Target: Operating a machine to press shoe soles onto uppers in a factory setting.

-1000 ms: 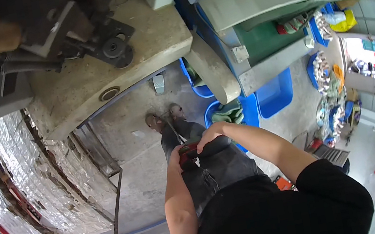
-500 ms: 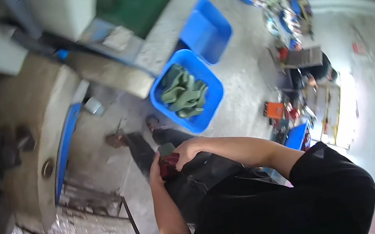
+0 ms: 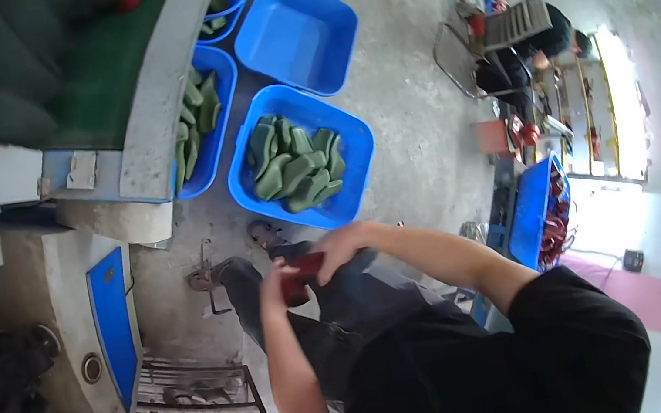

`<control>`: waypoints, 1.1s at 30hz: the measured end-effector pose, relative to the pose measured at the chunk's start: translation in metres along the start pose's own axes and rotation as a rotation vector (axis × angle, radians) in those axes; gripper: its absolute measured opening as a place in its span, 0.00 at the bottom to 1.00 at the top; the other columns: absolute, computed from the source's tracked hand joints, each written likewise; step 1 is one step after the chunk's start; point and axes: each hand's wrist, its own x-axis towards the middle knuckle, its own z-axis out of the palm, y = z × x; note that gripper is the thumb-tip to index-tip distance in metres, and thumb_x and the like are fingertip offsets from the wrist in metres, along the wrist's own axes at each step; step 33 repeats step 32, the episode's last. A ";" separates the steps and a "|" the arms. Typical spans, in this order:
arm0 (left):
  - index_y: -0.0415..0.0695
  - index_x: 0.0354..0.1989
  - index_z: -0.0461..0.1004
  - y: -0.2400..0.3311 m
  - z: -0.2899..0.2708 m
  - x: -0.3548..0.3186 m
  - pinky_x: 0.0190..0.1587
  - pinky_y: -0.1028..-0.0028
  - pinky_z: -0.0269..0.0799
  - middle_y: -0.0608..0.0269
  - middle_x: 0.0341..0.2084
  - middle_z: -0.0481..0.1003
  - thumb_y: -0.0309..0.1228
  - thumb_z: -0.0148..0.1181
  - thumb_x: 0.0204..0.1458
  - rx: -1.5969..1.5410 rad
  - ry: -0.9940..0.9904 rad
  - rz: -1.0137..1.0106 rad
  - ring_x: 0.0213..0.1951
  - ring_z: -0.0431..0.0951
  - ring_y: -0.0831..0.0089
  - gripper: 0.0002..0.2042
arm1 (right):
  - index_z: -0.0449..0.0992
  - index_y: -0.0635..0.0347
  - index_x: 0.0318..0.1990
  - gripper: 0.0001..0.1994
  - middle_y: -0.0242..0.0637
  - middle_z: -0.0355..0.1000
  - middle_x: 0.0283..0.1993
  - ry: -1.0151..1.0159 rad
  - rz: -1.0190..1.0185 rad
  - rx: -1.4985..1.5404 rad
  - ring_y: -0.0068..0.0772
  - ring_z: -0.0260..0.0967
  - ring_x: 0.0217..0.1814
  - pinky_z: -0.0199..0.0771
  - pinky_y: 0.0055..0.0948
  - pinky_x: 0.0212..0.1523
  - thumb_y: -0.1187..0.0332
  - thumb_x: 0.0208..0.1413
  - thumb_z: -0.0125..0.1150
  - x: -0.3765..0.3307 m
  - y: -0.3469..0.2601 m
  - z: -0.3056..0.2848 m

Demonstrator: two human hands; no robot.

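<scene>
In front of my lap, both hands hold a dark red shoe upper (image 3: 299,279). My left hand (image 3: 272,286) closes on its left side. My right hand (image 3: 342,249) grips its upper right part, the fingers bent over it. Blur and the hands hide part of its shape, and whether a shoe last is inside cannot be seen now. Just beyond my feet is a blue bin (image 3: 356,145) with several green shoe lasts (image 3: 299,169) piled in it.
Left of that bin, another blue bin (image 3: 223,70) holds more green lasts beside a green-topped bench (image 3: 99,97). An empty blue bin (image 3: 295,31) lies farther off. At right are a blue bin (image 3: 529,229) of dark red pieces, a chair (image 3: 515,23) and a seated person (image 3: 552,35).
The view has turned, bringing more bins into sight. The green last end that showed above the dark red upper is no longer visible; both hands stay on the upper.
</scene>
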 end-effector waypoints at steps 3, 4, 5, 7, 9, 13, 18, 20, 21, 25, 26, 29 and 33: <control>0.41 0.45 0.80 0.049 -0.018 -0.144 0.40 0.64 0.81 0.55 0.35 0.82 0.56 0.54 0.62 -0.350 0.104 0.019 0.35 0.83 0.59 0.27 | 0.81 0.55 0.51 0.28 0.42 0.82 0.43 -0.013 -0.241 -0.199 0.38 0.79 0.44 0.76 0.40 0.46 0.48 0.45 0.73 -0.014 -0.091 0.000; 0.40 0.45 0.80 0.057 -0.011 -0.213 0.40 0.63 0.81 0.55 0.36 0.82 0.54 0.54 0.63 -0.404 0.112 0.179 0.35 0.83 0.59 0.25 | 0.80 0.55 0.50 0.27 0.42 0.82 0.42 -0.071 -0.357 -0.245 0.38 0.80 0.43 0.76 0.40 0.45 0.49 0.46 0.73 -0.020 -0.139 0.009; 0.40 0.44 0.80 0.058 -0.003 -0.273 0.40 0.63 0.81 0.54 0.36 0.82 0.52 0.54 0.64 -0.470 0.147 0.374 0.35 0.83 0.59 0.24 | 0.80 0.55 0.51 0.27 0.42 0.82 0.40 -0.105 -0.405 -0.330 0.37 0.79 0.42 0.76 0.40 0.44 0.51 0.47 0.74 -0.031 -0.184 0.024; 0.39 0.43 0.81 0.029 -0.027 -0.371 0.41 0.64 0.81 0.54 0.36 0.82 0.45 0.57 0.64 -0.430 0.262 0.692 0.36 0.83 0.61 0.19 | 0.78 0.55 0.57 0.29 0.42 0.82 0.40 -0.215 -0.665 -0.354 0.36 0.80 0.40 0.76 0.38 0.43 0.52 0.48 0.75 -0.043 -0.257 0.064; 0.38 0.44 0.81 0.022 -0.024 -0.483 0.42 0.67 0.79 0.56 0.37 0.82 0.38 0.64 0.61 -0.276 0.548 0.801 0.37 0.83 0.66 0.14 | 0.71 0.61 0.65 0.39 0.46 0.81 0.48 -0.026 -0.897 -0.458 0.40 0.80 0.46 0.78 0.38 0.50 0.56 0.45 0.79 -0.098 -0.333 0.103; 0.36 0.47 0.81 -0.007 0.041 -0.673 0.44 0.73 0.75 0.62 0.36 0.82 0.33 0.74 0.51 -0.041 1.763 1.197 0.38 0.80 0.78 0.18 | 0.62 0.67 0.71 0.40 0.50 0.67 0.68 0.238 -1.365 -0.243 0.49 0.63 0.71 0.61 0.44 0.69 0.63 0.51 0.73 -0.132 -0.414 0.151; 0.33 0.45 0.80 -0.115 0.017 -0.798 0.47 0.74 0.74 0.61 0.37 0.83 0.32 0.73 0.53 -0.301 2.931 0.958 0.36 0.78 0.75 0.16 | 0.63 0.65 0.71 0.37 0.48 0.65 0.71 -0.129 -1.072 -0.435 0.45 0.61 0.74 0.60 0.43 0.70 0.65 0.54 0.70 -0.104 -0.451 0.211; 0.33 0.43 0.81 -0.136 -0.012 -0.829 0.51 0.67 0.74 0.50 0.35 0.83 0.42 0.74 0.50 -0.525 3.103 0.641 0.41 0.82 0.61 0.23 | 0.64 0.63 0.71 0.36 0.48 0.65 0.72 -0.178 -0.974 -0.571 0.44 0.62 0.74 0.60 0.43 0.71 0.66 0.54 0.70 -0.096 -0.459 0.220; 0.33 0.43 0.81 -0.144 -0.043 -0.835 0.48 0.66 0.76 0.48 0.34 0.83 0.41 0.74 0.50 -0.506 3.191 0.538 0.39 0.83 0.59 0.22 | 0.63 0.61 0.72 0.37 0.47 0.66 0.71 -0.165 -0.942 -0.602 0.43 0.64 0.73 0.60 0.44 0.70 0.67 0.54 0.71 -0.089 -0.466 0.212; 0.34 0.44 0.80 -0.156 -0.102 -0.852 0.45 0.58 0.78 0.43 0.37 0.82 0.40 0.71 0.52 -0.375 3.316 0.182 0.40 0.83 0.46 0.21 | 0.63 0.61 0.72 0.38 0.48 0.66 0.71 -0.048 -0.830 -0.518 0.44 0.64 0.73 0.62 0.43 0.70 0.68 0.54 0.71 -0.070 -0.475 0.180; 0.34 0.44 0.80 -0.155 -0.106 -0.853 0.45 0.57 0.78 0.43 0.38 0.82 0.41 0.70 0.52 -0.355 3.321 0.105 0.40 0.83 0.46 0.20 | 0.63 0.61 0.72 0.38 0.48 0.66 0.71 -0.010 -0.812 -0.494 0.44 0.64 0.73 0.62 0.42 0.70 0.68 0.54 0.71 -0.064 -0.473 0.169; 0.39 0.44 0.80 -0.154 -0.127 -0.863 0.49 0.56 0.76 0.44 0.38 0.82 0.47 0.69 0.53 -0.446 3.256 0.109 0.43 0.83 0.47 0.22 | 0.62 0.63 0.71 0.36 0.48 0.66 0.70 0.063 -0.787 -0.321 0.43 0.63 0.73 0.64 0.41 0.69 0.69 0.55 0.70 -0.041 -0.456 0.109; 0.44 0.45 0.82 -0.104 -0.183 -0.878 0.46 0.60 0.79 0.52 0.39 0.84 0.46 0.67 0.56 -0.210 3.131 0.160 0.40 0.85 0.61 0.18 | 0.63 0.68 0.70 0.30 0.48 0.68 0.68 0.332 -0.815 -0.311 0.42 0.68 0.69 0.68 0.37 0.67 0.70 0.61 0.64 -0.056 -0.435 0.014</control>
